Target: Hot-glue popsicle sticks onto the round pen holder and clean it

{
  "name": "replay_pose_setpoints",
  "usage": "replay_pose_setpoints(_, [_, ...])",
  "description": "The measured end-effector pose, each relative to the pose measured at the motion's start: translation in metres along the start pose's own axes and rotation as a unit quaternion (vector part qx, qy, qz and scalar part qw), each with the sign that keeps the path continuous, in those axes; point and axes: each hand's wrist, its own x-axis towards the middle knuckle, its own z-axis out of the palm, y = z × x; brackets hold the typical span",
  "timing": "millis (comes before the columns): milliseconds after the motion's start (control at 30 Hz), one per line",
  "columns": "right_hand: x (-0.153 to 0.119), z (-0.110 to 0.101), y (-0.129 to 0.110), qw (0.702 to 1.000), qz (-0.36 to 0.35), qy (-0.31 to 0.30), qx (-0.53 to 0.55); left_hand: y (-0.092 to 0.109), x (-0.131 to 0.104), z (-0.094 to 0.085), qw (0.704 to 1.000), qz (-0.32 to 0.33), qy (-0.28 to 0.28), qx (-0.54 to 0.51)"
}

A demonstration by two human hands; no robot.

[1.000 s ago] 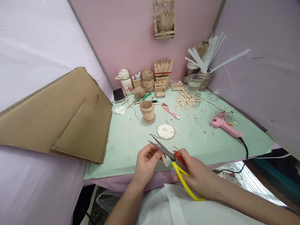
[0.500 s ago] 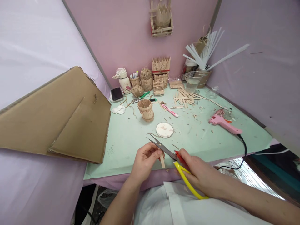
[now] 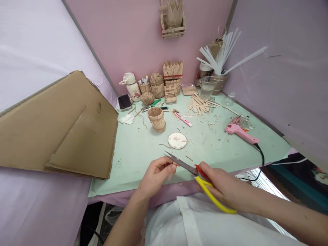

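Note:
Near the table's front edge, my left hand [image 3: 158, 175] pinches a small wooden stick [image 3: 175, 164], mostly covered by the fingers. My right hand [image 3: 220, 187] is wrapped round the yellow and red handles of the scissors [image 3: 185, 165]. Their blades point up and left, passing just beside my left fingertips. Beyond the blades lies a round white lid [image 3: 177, 140] with small wood pieces on it. A small wooden-stick bucket [image 3: 156, 119] stands behind the lid.
A pink glue gun [image 3: 242, 133] with a black cord lies at right. Wooden sticks [image 3: 199, 104], a pink cutter [image 3: 183, 119] and a twine ball [image 3: 147, 98] lie farther back. Cardboard [image 3: 84, 136] leans at left; a clear cup [image 3: 207, 88] stands at back right.
The scissors have moved slightly right and their blades have come closer together. The stick's long end below my left fingers no longer shows. The whole view has shifted a little.

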Motion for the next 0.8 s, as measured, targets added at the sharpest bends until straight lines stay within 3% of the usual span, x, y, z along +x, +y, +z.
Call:
replay_pose_setpoints(267, [0.002,-0.011,0.001,0.998,0.007,0.025,0.062,0.006,0.002,0.005,0.998,-0.017,-0.009,-0.058])
replay_pose_setpoints(467, [0.002,-0.003,-0.003,0.999,0.005,0.052,-0.005,0.002,0.003,0.015,0.992,-0.012,0.023,-0.125])
replay_pose_setpoints(800, [0.006,0.003,-0.011,0.997,-0.006,0.066,-0.041,-0.008,0.001,0.025,0.993,0.020,0.070,-0.097])
